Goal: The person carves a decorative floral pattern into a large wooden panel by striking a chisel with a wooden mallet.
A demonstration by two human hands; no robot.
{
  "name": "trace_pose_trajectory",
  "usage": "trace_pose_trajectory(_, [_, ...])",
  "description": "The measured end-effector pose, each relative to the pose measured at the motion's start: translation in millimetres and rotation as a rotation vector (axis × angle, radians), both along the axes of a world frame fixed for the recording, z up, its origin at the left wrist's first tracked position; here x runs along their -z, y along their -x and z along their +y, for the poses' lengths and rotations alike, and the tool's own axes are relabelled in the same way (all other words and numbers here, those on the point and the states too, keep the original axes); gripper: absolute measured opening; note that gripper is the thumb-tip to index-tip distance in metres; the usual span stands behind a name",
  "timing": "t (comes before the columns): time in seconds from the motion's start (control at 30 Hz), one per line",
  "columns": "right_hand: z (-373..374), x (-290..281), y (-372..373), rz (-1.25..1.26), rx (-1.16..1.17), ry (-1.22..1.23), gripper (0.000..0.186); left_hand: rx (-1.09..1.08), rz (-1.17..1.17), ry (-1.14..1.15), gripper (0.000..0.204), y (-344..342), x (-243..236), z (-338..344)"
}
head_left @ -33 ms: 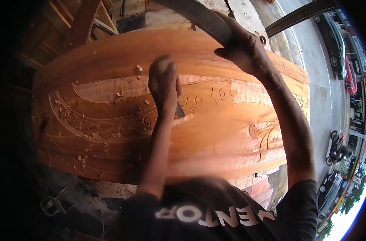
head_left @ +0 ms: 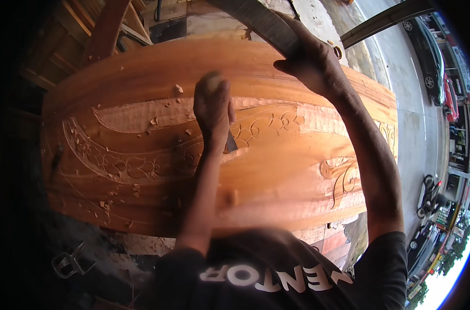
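Note:
A large reddish-brown wooden panel [head_left: 276, 178] with carved flowers, scrolls and chiselled hollows lies in front of me. My left hand [head_left: 213, 111] is closed round the handle of a chisel [head_left: 231, 143]. The chisel stands tilted, its dark blade reaching the wood beside the carved border; the handle's pale end shows above my fist. Higher and to the right, my right hand [head_left: 317, 64] grips a long, flat-sided, greyish mallet [head_left: 261, 23]. It is raised apart from the chisel, and its far end runs out of view at the top.
Wood chips [head_left: 105, 205] are scattered over the panel's left part. A dark metal clamp-like frame [head_left: 74, 261] is at lower left. Wooden boards [head_left: 64, 51] lean at far left. On the right, a road [head_left: 416, 119] carries parked cars and a motorcycle [head_left: 429, 196].
My left hand has shifted very slightly right while the chisel's blade stays in place. The mallet has moved a little to the right. On the road, the motorcycle has moved slightly.

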State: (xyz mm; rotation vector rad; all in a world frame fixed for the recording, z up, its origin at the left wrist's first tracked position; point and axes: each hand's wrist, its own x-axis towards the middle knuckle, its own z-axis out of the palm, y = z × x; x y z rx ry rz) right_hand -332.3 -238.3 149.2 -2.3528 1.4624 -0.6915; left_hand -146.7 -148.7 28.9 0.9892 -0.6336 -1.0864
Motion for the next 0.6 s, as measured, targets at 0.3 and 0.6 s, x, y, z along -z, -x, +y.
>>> trace_pose_trajectory(0.3, [-9.1, 14.9, -8.6, 0.505, -0.379, 0.025, 0.082, 0.07, -0.015, -0.056, 0.023, -2.8, 20.2, -4.0])
trace_pose_trajectory(0.6, [-4.1, 23.2, -9.1, -0.082, -0.104, 0.004, 0.082, -0.053, 0.014, 0.102, 0.02, 5.8, 13.9, 8.1])
